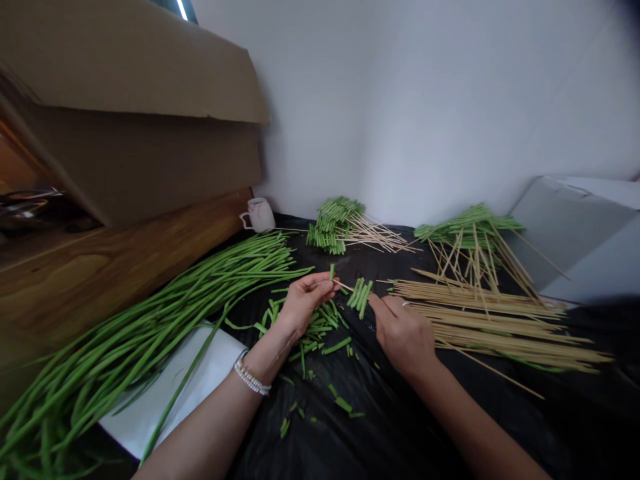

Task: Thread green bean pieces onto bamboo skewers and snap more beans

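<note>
My right hand (pixel 404 333) is closed round a thin wooden skewer (pixel 344 285), which points left toward my other hand. Several short cut pieces of green bean (pixel 360 298) sit side by side across the skewer, close to my right fingers. Between the thumb and fingers of my left hand (pixel 309 300) is one more cut bean piece (pixel 332 271), held upright at the skewer's tip. Whether the tip has pierced that piece, I cannot tell. Under and beside my left hand lies a loose heap of cut bean pieces (pixel 320 323), partly hidden by the wrist.
Long whole beans (pixel 165 320) spread along the left, partly over a white sheet (pixel 185 373). Bare skewers (pixel 500 327) lie at right. Filled skewers (pixel 335 220) are stacked at the back, with another stack (pixel 470 227) farther right. A mug (pixel 260 215) stands near a cardboard box (pixel 150 153).
</note>
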`<state>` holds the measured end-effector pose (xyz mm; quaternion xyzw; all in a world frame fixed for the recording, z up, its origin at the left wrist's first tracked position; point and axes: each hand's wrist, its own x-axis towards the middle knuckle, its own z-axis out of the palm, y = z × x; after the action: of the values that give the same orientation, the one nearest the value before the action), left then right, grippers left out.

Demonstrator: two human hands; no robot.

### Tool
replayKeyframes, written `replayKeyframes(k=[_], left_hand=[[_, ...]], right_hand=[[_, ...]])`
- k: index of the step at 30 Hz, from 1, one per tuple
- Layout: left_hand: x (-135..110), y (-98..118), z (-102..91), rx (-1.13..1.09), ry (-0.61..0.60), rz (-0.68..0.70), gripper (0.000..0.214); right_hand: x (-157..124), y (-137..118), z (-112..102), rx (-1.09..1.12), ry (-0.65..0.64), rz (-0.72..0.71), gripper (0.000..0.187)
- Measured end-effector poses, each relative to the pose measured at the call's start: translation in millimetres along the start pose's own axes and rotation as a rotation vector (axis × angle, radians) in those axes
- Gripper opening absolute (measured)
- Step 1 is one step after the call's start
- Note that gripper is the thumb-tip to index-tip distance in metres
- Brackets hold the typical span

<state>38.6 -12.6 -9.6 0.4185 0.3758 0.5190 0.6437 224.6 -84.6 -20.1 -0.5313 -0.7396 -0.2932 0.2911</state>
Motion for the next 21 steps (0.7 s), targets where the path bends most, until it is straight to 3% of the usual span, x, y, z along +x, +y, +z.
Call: replayKeyframes(k=[9,21], left_hand=[[0.9,2.2,-0.2,-0.096,0.032,-0.058,0.032],[0.7,0.4,0.3,-0.052,0.016,-0.052,0.035]], right_hand=[[0.6,0.0,-0.9,0.016,0.028,0.020,0.024],[1.2,0.0,-0.3,-0.003,0.027,0.003,0.024]])
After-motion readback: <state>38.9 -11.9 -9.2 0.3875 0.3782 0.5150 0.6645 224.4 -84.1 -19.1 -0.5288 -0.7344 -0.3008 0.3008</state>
